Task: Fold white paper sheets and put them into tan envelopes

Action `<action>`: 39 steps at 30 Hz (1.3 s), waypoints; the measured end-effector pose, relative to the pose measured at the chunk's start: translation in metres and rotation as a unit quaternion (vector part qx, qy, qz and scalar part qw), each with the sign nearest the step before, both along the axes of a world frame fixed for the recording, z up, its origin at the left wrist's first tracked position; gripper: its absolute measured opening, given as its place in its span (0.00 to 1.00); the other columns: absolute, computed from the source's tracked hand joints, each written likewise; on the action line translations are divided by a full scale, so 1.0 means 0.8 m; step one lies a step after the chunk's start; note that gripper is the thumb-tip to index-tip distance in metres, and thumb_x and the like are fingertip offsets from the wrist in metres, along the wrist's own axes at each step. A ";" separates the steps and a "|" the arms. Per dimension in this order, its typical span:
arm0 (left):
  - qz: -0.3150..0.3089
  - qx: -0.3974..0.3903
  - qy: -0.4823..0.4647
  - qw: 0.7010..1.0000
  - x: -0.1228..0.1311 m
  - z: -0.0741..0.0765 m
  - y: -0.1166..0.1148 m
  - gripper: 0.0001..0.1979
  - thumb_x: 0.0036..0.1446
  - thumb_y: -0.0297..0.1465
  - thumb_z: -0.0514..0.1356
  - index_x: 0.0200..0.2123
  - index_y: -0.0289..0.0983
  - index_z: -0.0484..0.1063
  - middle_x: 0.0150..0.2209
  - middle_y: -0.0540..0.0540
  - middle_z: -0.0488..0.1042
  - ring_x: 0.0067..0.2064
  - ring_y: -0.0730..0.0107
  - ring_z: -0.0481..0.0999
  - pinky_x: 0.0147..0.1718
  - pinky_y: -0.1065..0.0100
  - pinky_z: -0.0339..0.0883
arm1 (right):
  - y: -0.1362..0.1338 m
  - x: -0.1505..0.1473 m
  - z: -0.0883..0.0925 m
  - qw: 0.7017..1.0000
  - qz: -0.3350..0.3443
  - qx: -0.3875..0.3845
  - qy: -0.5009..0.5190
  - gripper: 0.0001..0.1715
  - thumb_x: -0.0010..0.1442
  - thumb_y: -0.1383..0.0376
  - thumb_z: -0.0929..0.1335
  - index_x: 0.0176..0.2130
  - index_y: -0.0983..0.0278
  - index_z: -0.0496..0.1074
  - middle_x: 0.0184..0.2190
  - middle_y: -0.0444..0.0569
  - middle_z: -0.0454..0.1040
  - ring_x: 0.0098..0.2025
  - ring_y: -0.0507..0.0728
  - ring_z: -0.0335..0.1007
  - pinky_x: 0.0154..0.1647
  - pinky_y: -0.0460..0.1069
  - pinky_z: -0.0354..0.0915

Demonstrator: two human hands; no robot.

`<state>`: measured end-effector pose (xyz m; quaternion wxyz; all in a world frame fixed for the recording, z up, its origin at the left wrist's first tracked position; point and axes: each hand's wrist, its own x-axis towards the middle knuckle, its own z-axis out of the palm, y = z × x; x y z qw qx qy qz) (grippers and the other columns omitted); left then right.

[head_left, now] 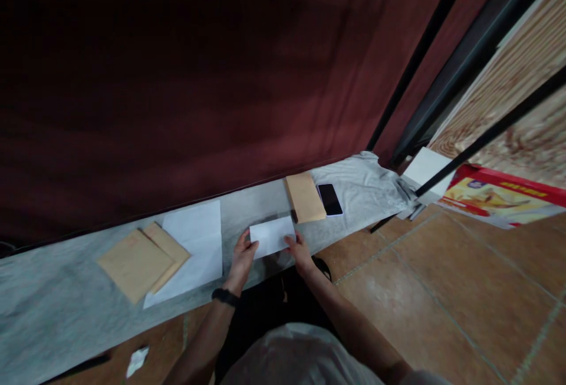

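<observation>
Between my two hands is a white sheet of paper (270,237), a small rectangle that looks folded, raised a little over the grey cloth. My left hand (242,255) pinches its left edge, thumb on top. At the right edge, my right hand (300,250) grips it the same way. Just beyond my right hand lies a stack of brown envelopes (306,197), with a dark phone (330,199) beside it. To the left, more brown envelopes (137,262) overlap a large white sheet (201,243).
The grey cloth (53,308) covers a long narrow surface against a dark red panel (247,108). Black metal bars (420,61) rise at the right. A red and yellow box (499,196) and a white box (427,170) stand there. Crumpled paper (137,361) lies on the tiled floor.
</observation>
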<state>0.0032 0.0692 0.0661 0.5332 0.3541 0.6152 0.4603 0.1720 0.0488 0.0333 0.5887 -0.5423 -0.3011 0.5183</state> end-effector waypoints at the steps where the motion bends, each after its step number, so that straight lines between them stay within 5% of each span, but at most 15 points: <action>1: -0.006 0.008 0.042 0.999 -0.004 -0.002 0.003 0.35 0.43 0.32 0.69 0.58 0.37 0.69 0.30 0.50 0.77 0.31 0.65 0.76 0.32 0.66 0.69 | 0.001 0.007 -0.004 1.000 0.002 -0.002 -0.026 0.21 0.55 0.59 0.69 0.48 0.63 0.72 0.32 0.47 0.76 0.32 0.57 0.73 0.32 0.50 0.71; 8: -0.041 0.053 0.220 0.973 -0.004 -0.015 0.019 0.39 0.48 0.28 0.62 0.65 0.34 0.58 0.24 0.56 0.70 0.26 0.68 0.71 0.32 0.66 0.66 | 0.007 0.031 -0.005 0.954 0.027 0.050 -0.294 0.30 0.57 0.70 0.65 0.60 0.63 0.68 0.53 0.55 0.72 0.54 0.62 0.67 0.60 0.60 0.61; 13: -0.045 0.064 0.244 0.967 0.002 -0.020 0.022 0.34 0.47 0.26 0.63 0.60 0.38 0.65 0.27 0.53 0.72 0.29 0.66 0.73 0.36 0.66 0.67 | 0.012 0.017 -0.006 0.794 0.107 0.161 -0.576 0.32 0.63 0.70 0.63 0.66 0.67 0.60 0.66 0.60 0.59 0.67 0.66 0.53 0.65 0.63 0.56; 17: -0.064 0.083 0.284 0.953 0.001 -0.025 0.023 0.28 0.49 0.24 0.62 0.56 0.39 0.69 0.34 0.48 0.76 0.38 0.61 0.77 0.46 0.62 0.69 | 0.023 0.001 -0.019 0.731 0.170 0.175 -0.637 0.29 0.69 0.62 0.61 0.66 0.64 0.60 0.69 0.56 0.56 0.70 0.64 0.49 0.68 0.63 0.50; 22: -0.074 0.117 0.341 0.930 0.003 -0.031 0.016 0.22 0.55 0.26 0.58 0.54 0.36 0.71 0.53 0.36 0.72 0.55 0.51 0.73 0.59 0.52 0.62 | 0.027 -0.006 -0.035 0.725 0.177 0.152 -0.649 0.28 0.70 0.59 0.61 0.66 0.64 0.62 0.69 0.57 0.56 0.70 0.64 0.51 0.68 0.62 0.49; 26: -0.161 0.169 0.452 0.861 0.022 -0.039 0.009 0.24 0.63 0.31 0.52 0.61 0.31 0.65 0.66 0.32 0.60 0.69 0.49 0.56 0.66 0.48 0.49 | 0.024 -0.005 -0.039 0.717 0.176 0.153 -0.657 0.30 0.70 0.59 0.61 0.67 0.66 0.60 0.69 0.59 0.54 0.70 0.65 0.49 0.69 0.62 0.47; 32: -0.251 0.171 0.553 0.776 0.034 -0.056 -0.001 0.31 0.67 0.39 0.47 0.68 0.29 0.54 0.70 0.32 0.52 0.72 0.52 0.47 0.68 0.48 0.43 | 0.023 -0.002 -0.043 0.710 0.182 0.168 -0.660 0.32 0.69 0.62 0.61 0.69 0.65 0.56 0.70 0.59 0.52 0.71 0.65 0.47 0.69 0.62 0.47; 39: -0.224 0.180 0.572 0.768 0.002 -0.063 -0.013 0.35 0.66 0.43 0.48 0.69 0.28 0.50 0.70 0.32 0.51 0.72 0.52 0.46 0.68 0.50 0.42 | 0.023 -0.004 -0.043 0.718 0.167 0.166 -0.655 0.30 0.70 0.60 0.61 0.68 0.65 0.58 0.70 0.59 0.51 0.71 0.66 0.48 0.68 0.64 0.49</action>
